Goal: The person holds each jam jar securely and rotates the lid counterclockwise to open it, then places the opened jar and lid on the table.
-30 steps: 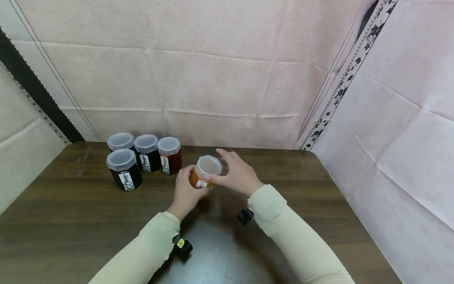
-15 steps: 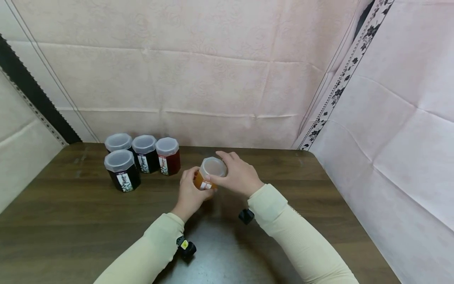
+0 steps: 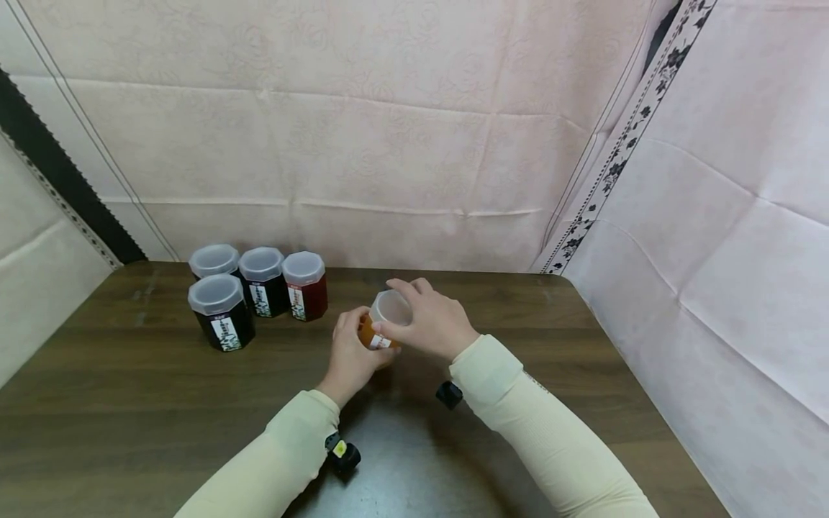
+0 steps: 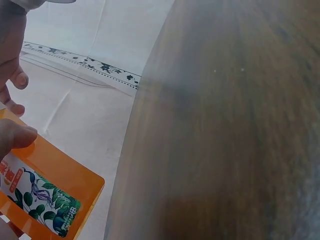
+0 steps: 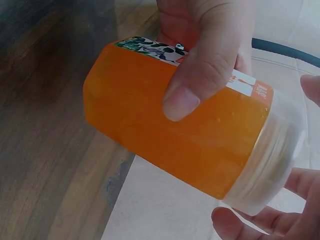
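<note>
My left hand grips an orange jar round its body, the thumb pressed on its side. The jar has a frosted lid and a leafy printed label. In the left wrist view, white cloth shows between its base and the tabletop, so it looks raised. My right hand is around the lid, its fingers spread. In the right wrist view its thumb stands apart from the lid, while its other fingers are at the lid's lower side; whether they press on it I cannot tell.
Several frosted-lidded jars stand grouped at the back left: dark ones, including the front jar, and a dark red jar. They are on a brown wooden table. Pale cloth hangs behind, and another cloth at the right.
The left hand has moved the orange jar slightly right, toward the right hand. The right hand now covers more of the lid. The other jars keep their places.
</note>
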`<state>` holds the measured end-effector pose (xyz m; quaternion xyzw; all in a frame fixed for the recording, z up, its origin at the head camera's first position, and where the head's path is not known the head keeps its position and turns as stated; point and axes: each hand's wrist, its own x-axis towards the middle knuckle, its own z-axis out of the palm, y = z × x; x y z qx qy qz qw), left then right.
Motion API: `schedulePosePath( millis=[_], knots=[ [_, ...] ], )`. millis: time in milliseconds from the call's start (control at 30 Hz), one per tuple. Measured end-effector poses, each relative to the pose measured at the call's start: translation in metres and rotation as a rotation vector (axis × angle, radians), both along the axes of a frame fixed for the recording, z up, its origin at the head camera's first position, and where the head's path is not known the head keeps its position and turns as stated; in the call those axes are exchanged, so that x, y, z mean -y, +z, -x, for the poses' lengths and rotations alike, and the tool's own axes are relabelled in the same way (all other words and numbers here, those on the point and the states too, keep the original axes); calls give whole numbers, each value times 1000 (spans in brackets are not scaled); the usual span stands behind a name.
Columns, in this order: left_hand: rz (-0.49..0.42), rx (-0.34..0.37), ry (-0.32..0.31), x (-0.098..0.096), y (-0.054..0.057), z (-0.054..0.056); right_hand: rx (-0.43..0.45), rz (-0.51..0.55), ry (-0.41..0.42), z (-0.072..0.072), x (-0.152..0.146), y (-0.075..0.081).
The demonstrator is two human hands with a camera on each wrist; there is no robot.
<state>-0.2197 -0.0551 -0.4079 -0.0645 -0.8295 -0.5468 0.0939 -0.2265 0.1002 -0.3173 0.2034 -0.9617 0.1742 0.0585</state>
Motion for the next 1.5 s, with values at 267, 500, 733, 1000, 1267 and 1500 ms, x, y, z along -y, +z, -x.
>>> schedulePosePath(
  millis=[267,500,733,1000,1267,1500],
  knots=[
    [0,7,-20,-5,0,-1,-36,-65,20,-1,-1,-3],
    [-6,19,-30,-7,1,-4,-53,-90,26,-1,-3,-3],
    [6,22,-29,-8,2,-6,-32,-85,59,-2,-3,-1],
    [12,35,-35,-5,3,-7,-30,-80,104,-2,-2,1],
    [-8,40,-47,-2,3,-9,-42,-55,148,-3,-2,2],
    [-41,22,-81,0,1,-11,-78,-37,187,-3,-2,3]
  ],
)
